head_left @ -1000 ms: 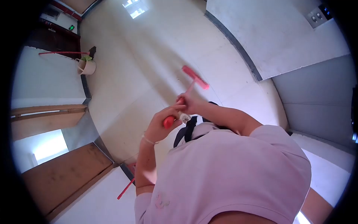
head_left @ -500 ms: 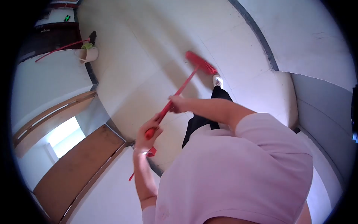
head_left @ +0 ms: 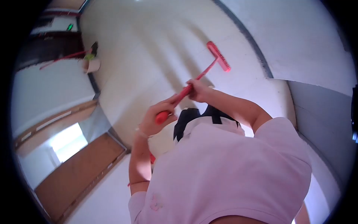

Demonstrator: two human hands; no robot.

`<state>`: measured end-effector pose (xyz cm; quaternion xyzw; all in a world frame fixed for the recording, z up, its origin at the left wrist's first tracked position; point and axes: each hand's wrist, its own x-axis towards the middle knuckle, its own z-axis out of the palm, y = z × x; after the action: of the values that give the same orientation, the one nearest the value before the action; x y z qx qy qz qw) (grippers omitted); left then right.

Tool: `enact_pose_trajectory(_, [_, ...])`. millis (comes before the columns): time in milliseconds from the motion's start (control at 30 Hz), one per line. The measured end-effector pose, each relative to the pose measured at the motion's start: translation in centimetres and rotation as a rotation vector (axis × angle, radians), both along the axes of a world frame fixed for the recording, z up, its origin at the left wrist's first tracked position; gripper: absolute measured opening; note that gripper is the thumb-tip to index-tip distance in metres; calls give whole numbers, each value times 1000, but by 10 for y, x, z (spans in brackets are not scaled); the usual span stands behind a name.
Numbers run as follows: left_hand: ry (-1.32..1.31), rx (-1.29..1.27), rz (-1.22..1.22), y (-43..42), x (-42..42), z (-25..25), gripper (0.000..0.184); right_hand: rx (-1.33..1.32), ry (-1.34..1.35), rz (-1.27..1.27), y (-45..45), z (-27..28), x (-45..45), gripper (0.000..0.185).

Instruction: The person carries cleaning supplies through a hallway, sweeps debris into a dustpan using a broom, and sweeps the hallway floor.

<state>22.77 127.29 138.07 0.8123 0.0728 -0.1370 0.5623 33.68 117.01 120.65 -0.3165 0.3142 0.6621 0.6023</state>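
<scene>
A long-handled red broom (head_left: 209, 69) slants across the middle of the view, its wide bristled head at the far end over the pale floor. Whether the bristles touch the floor, I cannot tell. My left hand (head_left: 153, 118) is closed around the thick red grip near the handle's end, which pokes out beside the thumb. Farther along, my right hand (head_left: 198, 90) wraps the handle closer to the head.
By the left wall stands a whitish bucket (head_left: 93, 66) with something green in it, and a red pole (head_left: 71, 56) leans near it. A brown board (head_left: 80, 175) lines the opening at lower left. A grey panel (head_left: 317, 112) is at right. Behind my left forearm, a red object (head_left: 152, 157) is mostly hidden.
The broom's head has moved to the right and slightly farther away. Both hands have shifted right and up in view, still gripping the handle.
</scene>
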Motion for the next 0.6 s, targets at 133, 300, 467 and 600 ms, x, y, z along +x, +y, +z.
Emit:
enact_pose_trajectory(133, [-152,-162,-108,-67,74,-76,14,-292,-111,-380,-81,-55,71,12])
enact_pose_trajectory(300, [-324,-77,-402,-115,119,-119,15,-392,-147,-494,-155,-91,105,12])
enact_pose_trajectory(467, [-236,-118,-347,-88,125,-140,14,-442,-109,-417,-131,-116,100,17])
enact_pose_trajectory(600, [-126,-88,-238,10,119,-119,14,-216,-157,-184,-43,-131,101,21])
